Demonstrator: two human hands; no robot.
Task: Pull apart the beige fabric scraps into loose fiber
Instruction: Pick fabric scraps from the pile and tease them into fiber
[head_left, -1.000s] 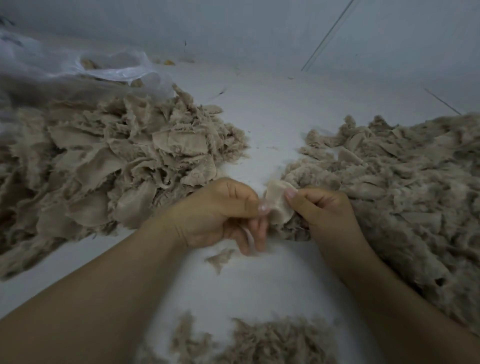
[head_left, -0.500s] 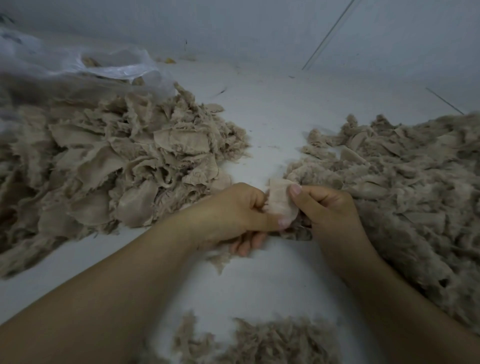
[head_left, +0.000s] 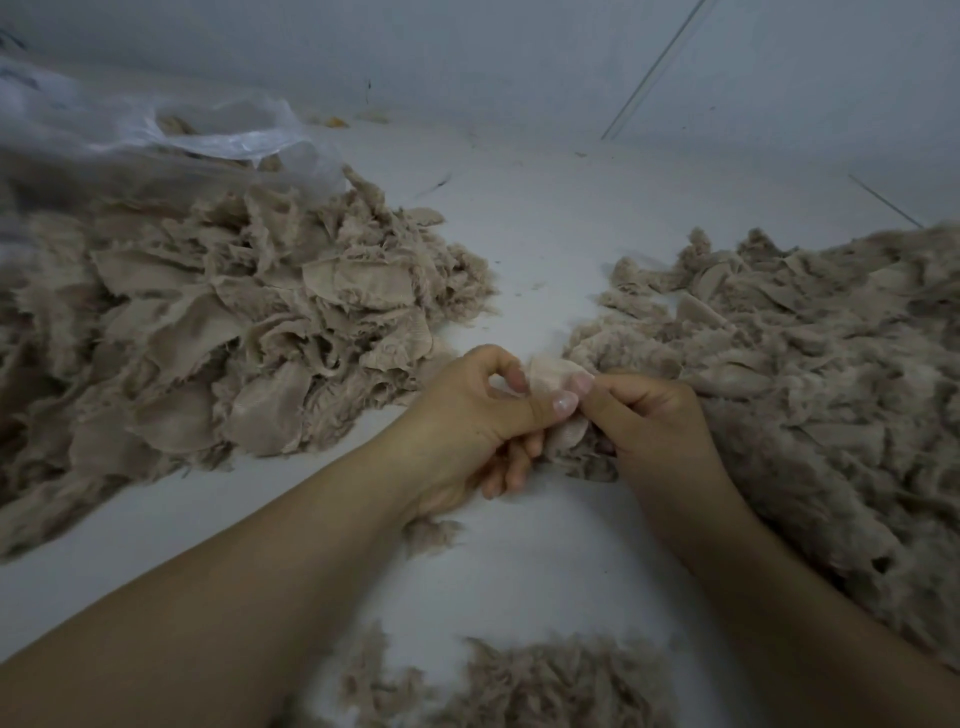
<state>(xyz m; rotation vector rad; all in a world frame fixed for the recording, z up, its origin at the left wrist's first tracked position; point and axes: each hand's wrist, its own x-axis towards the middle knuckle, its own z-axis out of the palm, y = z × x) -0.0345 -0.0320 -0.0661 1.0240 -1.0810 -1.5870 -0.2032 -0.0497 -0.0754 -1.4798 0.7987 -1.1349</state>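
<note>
Left hand (head_left: 467, 415) and right hand (head_left: 649, 415) pinching scrap (head_left: 550, 376), over seemingly white floor (head_left: 519, 249).

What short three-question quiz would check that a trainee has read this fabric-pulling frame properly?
1. True or false: both hands pinch the same small scrap.
2. Which lies nearest the camera? A) plastic bag B) fiber clump C) scrap pile
3. Fill in: the pile of flatter, whole pieces lies on the person's ____ side.

Key:
1. True: left hand and right hand both grip it.
2. B
3. left; the looser fiber pile is on the right.
</note>
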